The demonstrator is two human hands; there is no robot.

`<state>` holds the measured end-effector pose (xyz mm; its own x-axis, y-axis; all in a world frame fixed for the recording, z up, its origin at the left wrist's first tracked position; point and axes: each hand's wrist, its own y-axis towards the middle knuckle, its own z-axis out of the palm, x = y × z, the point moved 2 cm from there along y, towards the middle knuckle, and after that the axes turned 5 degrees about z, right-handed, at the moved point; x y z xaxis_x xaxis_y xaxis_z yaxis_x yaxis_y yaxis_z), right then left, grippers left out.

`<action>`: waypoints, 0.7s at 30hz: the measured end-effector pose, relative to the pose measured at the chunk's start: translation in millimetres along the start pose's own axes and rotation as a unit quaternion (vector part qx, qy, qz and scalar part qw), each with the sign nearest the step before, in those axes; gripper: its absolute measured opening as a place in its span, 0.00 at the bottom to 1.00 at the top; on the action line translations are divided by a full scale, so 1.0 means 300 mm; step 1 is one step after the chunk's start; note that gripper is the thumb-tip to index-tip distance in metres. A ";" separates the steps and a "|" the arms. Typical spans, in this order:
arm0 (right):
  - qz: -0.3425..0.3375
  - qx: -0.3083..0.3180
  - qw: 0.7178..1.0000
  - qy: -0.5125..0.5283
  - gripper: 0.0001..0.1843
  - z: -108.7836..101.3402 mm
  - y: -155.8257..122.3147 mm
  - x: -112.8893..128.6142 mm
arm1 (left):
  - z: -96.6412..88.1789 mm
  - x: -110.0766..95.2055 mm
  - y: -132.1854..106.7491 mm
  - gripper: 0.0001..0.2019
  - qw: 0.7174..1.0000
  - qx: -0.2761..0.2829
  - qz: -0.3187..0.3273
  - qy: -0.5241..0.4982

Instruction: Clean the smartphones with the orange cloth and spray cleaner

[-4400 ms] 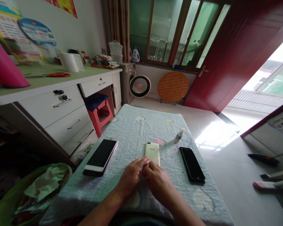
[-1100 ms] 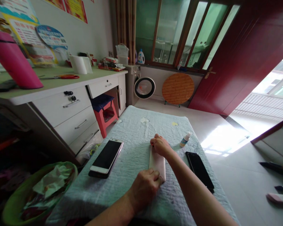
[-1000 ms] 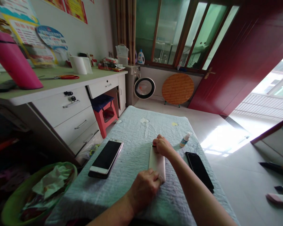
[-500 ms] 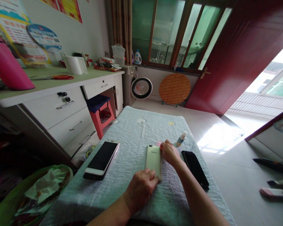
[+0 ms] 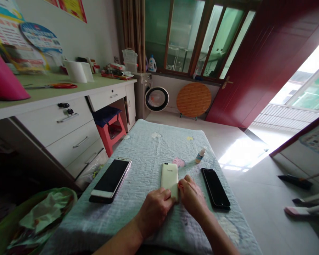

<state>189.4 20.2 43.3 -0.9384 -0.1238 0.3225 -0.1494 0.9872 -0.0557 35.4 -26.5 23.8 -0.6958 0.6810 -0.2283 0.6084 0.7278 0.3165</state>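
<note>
We see the phone, long axis running forward, camera end beyond the left fingers, which hold it, and right fingers, bunched alongside.

The bare right hand has moved from the top of the slim pale-gold rectangular phone down its right edge, nearer the bare left hand, uncovering the grey printed lettering and a pink patch on the pale-blue quilted cloth.

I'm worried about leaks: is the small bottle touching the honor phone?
Apart: the head view shows cloth between the small bottle and the honor phone.
</note>
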 end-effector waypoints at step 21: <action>-0.098 0.015 0.980 0.174 0.11 -0.075 -0.054 0.008 | -0.004 0.001 0.007 0.06 0.998 -0.040 -0.042 -0.029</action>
<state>196.6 6.3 66.2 -0.7282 -0.2634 0.6327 -0.3296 0.9440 0.0137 35.9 -24.9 25.5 -0.7191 0.6225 -0.3088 0.5146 0.7757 0.3653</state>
